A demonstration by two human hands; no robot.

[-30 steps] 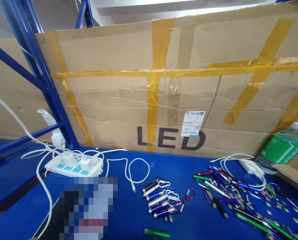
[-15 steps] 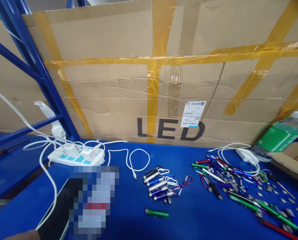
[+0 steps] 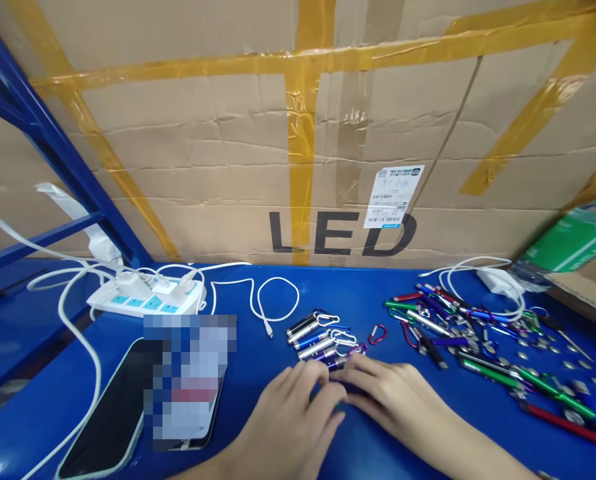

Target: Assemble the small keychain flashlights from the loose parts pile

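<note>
Blue bench top (image 3: 338, 293) fronts a taped cardboard carton (image 3: 203, 167) marked LED.

Head view:
- At left lie a white power strip (image 3: 148, 300), a looped white cable (image 3: 273, 307) and a phone (image 3: 113, 413) face up.
- At centre is a row of keychain flashlights (image 3: 318, 337), with a red carabiner (image 3: 377, 333) just beside it.
- At right is a loose heap of flashlights (image 3: 458, 333), with button cells (image 3: 543, 343) scattered near it.
- The left hand (image 3: 288, 420) and right hand (image 3: 393, 400) meet just below the row.
- The left fingers curl closed over a small green cylinder (image 3: 322, 398), which is mostly hidden.
- The right fingertips reach in against the same spot. Whether they pinch it cannot be told.

Step in hand, as judged: two-handed work on the green cylinder, low over the bench. The piece looks small, round and smooth, so further handling calls for a firm fingertip pinch from both sides, kept clear of the row of flashlights close above.
</note>
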